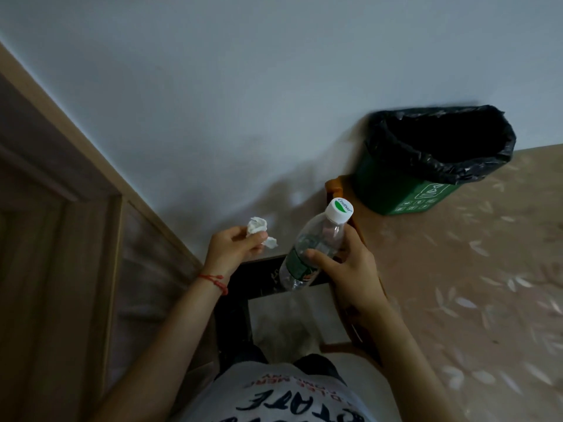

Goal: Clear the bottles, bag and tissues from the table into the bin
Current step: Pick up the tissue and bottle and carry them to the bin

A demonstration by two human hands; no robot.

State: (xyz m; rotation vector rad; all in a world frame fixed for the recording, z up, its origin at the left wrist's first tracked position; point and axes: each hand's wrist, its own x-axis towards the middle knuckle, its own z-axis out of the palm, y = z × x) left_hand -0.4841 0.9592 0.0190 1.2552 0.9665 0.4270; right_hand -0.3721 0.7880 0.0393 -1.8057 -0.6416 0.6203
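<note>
Two hands are holding things: our left hand (233,246) is pinching a tissue (257,228), our right hand (344,266) is gripping a bottle (310,248) near the green bin (405,190).

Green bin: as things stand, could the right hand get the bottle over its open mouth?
Probably yes. The right hand holds the bottle clear of everything, the green bin stands ahead to its right with its lined mouth open, and nothing lies between them. Whether arm's reach suffices is unclear.

Room in a home, plain pale wall (243,86), wooden door frame (76,166), leaf-patterned floor (472,269), small green lined bin (396,190) against the wall
</note>
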